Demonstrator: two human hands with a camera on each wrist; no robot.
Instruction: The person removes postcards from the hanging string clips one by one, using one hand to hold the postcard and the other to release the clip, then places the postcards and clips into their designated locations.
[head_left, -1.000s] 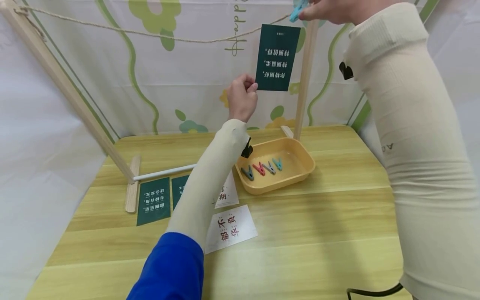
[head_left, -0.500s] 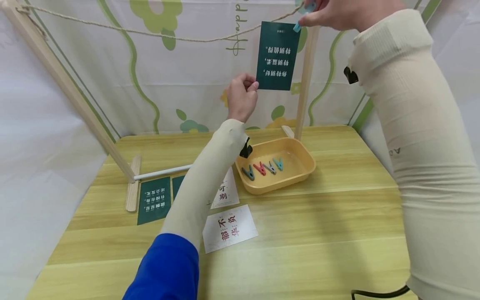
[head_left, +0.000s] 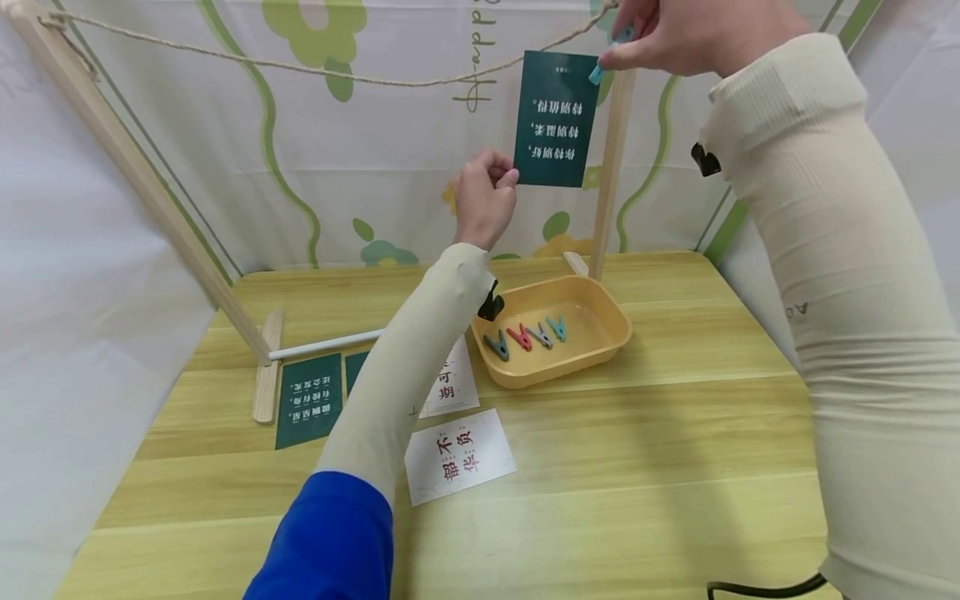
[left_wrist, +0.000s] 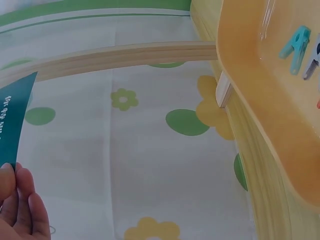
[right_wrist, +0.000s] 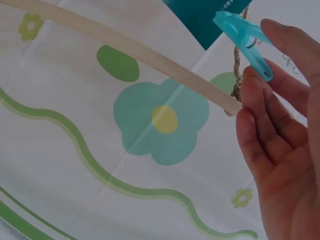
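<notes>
My left hand pinches a dark green card with white writing by its lower left corner. The card hangs upright near the right end of a twine rope, its top left corner overlapping the rope. Between thumb and fingers, my right hand holds a light blue clothespin. In the head view the clothespin's tip lies at the card's upper right corner; whether it bites the card I cannot tell. In the left wrist view, thumb and fingertips show on the card's edge.
A yellow tray with several clothespins stands below the card. Green cards and white cards lie on the table, partly behind my left sleeve. Wooden posts hold the rope; a white rod lies low between them.
My right hand has brought the clothespin down from above the card to its upper right corner. The card rose a little, then sank slightly. My left hand has barely moved.
</notes>
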